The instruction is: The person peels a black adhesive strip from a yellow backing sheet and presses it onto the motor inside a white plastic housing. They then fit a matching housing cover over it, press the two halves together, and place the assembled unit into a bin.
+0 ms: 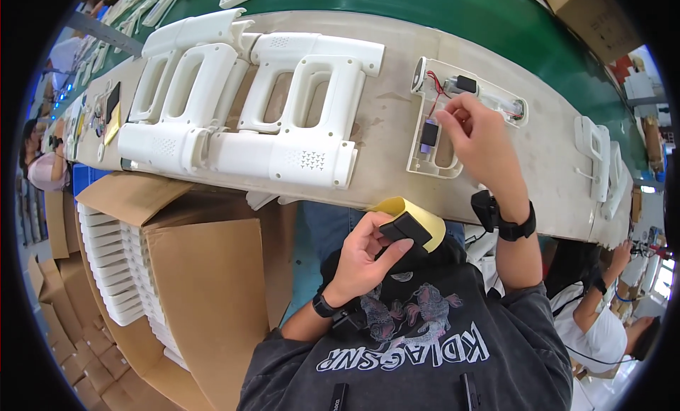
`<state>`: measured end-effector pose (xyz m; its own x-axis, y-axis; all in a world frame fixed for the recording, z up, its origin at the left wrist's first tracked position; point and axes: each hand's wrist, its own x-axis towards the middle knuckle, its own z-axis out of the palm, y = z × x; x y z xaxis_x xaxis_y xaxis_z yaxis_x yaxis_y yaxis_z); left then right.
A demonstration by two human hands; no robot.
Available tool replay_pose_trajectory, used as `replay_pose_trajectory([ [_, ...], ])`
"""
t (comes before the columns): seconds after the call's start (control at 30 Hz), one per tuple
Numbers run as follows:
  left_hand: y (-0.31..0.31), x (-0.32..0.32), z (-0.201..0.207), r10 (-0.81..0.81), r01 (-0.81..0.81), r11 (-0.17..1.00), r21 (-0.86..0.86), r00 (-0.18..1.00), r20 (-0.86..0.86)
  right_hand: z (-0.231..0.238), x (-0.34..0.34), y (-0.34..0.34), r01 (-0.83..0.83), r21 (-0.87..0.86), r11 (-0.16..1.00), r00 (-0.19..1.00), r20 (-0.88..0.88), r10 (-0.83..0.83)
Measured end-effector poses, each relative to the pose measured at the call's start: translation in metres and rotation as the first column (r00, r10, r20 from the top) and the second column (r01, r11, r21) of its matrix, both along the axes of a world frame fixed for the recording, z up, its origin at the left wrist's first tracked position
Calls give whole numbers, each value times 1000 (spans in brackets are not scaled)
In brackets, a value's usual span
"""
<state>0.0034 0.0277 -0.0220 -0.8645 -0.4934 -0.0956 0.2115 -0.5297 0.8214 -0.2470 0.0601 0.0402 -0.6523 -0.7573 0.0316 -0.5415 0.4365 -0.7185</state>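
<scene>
My left hand (pixel 359 263) grips a curled yellow backing sheet (pixel 436 230) bearing black foam pads (pixel 407 231), close to my body. Over the workbench, my right hand (pixel 482 138) is closed, fingers curled and thumb bent toward them; anything between the fingertips is hidden. It hovers at an open white plastic housing half (pixel 419 99), partly covering it. Inside that housing are red wires (pixel 434 81), a black pad (pixel 467 84) on a cylindrical part, and another black pad (pixel 429 133) on a battery-like part in the handle.
Several white handled housings (pixel 312 106) lie left on the bench, with more (pixel 593 156) at the right. A green belt (pixel 425 10) runs behind. An open cardboard box (pixel 205 297) with stacked white trays (pixel 117 269) stands lower left. Another person (pixel 595 326) sits at right.
</scene>
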Motion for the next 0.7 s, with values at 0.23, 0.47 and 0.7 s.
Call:
replay_pose_trajectory([
  [0.23, -9, 0, 11, -182, 181, 976, 121, 983, 2, 34, -10, -37, -292, 36, 956, 956, 52, 290],
  [0.47, -7, 16, 16, -125, 121, 990, 71, 991, 56, 20, -32, -126, -678, -4, 735, 637, -503, 585],
  [0.7, -15, 31, 7, 32, -38, 999, 27, 982, 185, 50, 15, -201, -830, -45, 555, 527, -387, 757],
])
